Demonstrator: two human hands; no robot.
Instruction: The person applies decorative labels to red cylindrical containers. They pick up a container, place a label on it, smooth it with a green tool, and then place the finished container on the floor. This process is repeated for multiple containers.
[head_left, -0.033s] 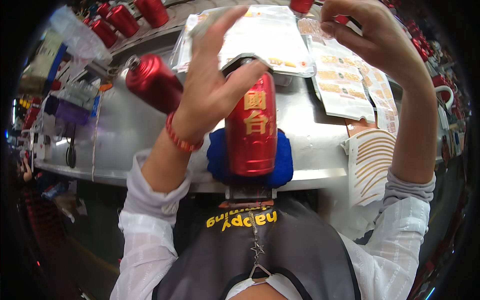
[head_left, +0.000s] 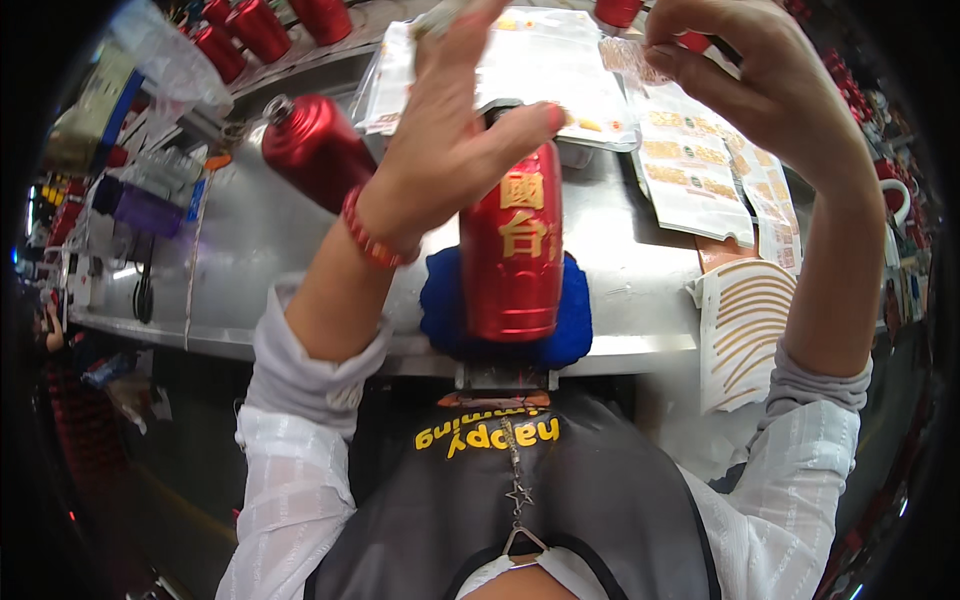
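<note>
A red bottle point(head_left: 512, 285) with gold characters lies on a blue cloth pad point(head_left: 575, 318) at the near edge of the metal table, its neck end away from me. My left hand point(head_left: 440, 140) is over the bottle's far part, fingers stretched out and thumb apart; whether it touches the bottle cannot be told. Something pale grey shows by its blurred fingertips. My right hand point(head_left: 725, 70) is raised at the upper right, thumb and forefinger pinched beside a thin printed film point(head_left: 632, 60). Whatever lies in the pinch is too small to make out.
Another red bottle point(head_left: 315, 150) leans left of my left wrist. White sticker sheets point(head_left: 545, 65) lie at the back, with printed sheets point(head_left: 690, 160) to their right. A card with curved gold strips point(head_left: 748, 335) hangs over the near right edge. Red bottles point(head_left: 258, 30) stand far left.
The whole view has shifted a little to the right. My left hand has moved slightly right over the bottle; my right hand keeps its pinch.
</note>
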